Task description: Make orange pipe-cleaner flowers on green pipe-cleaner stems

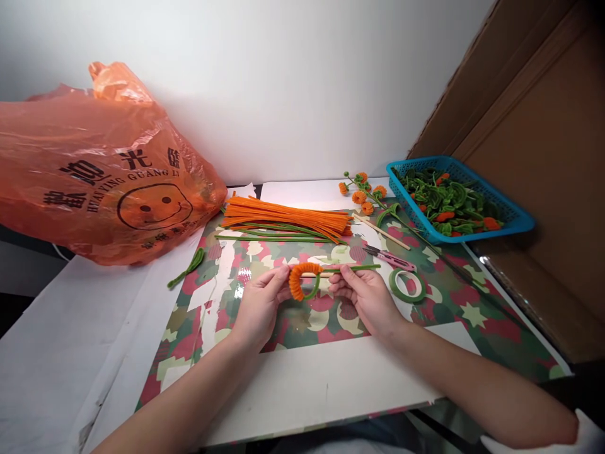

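Between my hands is a coiled orange pipe cleaner (297,284), bent into a curve on a green pipe cleaner (363,267) that closes the loop on its right side. My left hand (259,306) pinches the coil's left edge with thumb and forefinger. My right hand (371,299) is closed on the green pipe cleaner, whose free end sticks out to the right. A thin pale stick (309,275) spans the gap between the hands, passing by the loop; its ends are hidden by my fingers. Beyond my hands lie bundles of orange pipe cleaners (283,214) and green pipe cleaners (288,238).
Right of my hands are pink-handled scissors (394,258), green tape (409,287) and a wooden stick (382,232). An orange-flowered stem (362,195) lies by a blue basket (517,221) of green and orange pieces. Left are an orange bag (104,164) and a green leaf shape (189,266).
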### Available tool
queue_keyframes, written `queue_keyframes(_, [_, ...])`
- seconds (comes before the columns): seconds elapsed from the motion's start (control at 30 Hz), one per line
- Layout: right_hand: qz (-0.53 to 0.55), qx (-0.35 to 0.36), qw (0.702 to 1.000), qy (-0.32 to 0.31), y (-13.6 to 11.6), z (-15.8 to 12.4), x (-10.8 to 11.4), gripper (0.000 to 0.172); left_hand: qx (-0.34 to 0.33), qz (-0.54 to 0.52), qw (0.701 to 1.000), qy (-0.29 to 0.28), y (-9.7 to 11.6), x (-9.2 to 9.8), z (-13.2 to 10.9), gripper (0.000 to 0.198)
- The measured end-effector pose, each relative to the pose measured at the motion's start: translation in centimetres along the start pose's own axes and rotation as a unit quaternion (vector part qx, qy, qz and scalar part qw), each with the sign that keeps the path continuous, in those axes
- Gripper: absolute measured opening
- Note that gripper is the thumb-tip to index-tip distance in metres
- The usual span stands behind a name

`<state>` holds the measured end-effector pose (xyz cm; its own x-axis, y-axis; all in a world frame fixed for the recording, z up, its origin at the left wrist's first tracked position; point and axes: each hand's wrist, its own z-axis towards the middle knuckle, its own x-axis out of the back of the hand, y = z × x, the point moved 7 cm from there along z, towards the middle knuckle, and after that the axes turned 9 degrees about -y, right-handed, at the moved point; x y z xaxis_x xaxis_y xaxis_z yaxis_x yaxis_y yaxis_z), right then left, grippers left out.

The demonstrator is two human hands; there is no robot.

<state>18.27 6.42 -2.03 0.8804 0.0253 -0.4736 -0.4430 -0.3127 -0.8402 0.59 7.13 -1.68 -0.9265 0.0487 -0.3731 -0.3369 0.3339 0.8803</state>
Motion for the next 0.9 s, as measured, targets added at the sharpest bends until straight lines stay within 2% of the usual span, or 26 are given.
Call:
queue_keyframes(0.1, [0.015,0.028,0.999,0.017,-0.9,0.2,0.5,0.033,-0.005,-0.007,0.999,0.047,0.5,1.0,0.4,0.031])
queue_keyframes(0.3, [0.023,0.068,0.996,0.046,-2.0,0.5,1.4,0.036,-0.026,-0.008,0.995,0.094,1.5,2.1,0.7,0.03])
queue_keyframes(0.6, [0.029,0.093,0.993,0.07,-2.7,0.9,2.3,0.037,-0.045,-0.006,0.993,0.108,2.2,2.9,1.1,0.033])
queue_keyframes(0.67, [0.028,0.093,0.993,0.074,-2.8,0.9,2.4,0.038,-0.021,0.026,0.997,0.067,2.1,2.7,1.4,0.033])
queue_keyframes(0.83, [-0.006,0.088,0.994,0.057,-3.0,0.8,2.1,0.039,0.061,0.061,0.988,-0.132,1.4,0.5,1.3,0.048])
queue_keyframes(0.9, [-0.016,0.084,0.995,0.041,-2.7,0.7,1.9,0.038,0.068,0.074,0.981,-0.166,1.3,-0.3,0.9,0.052])
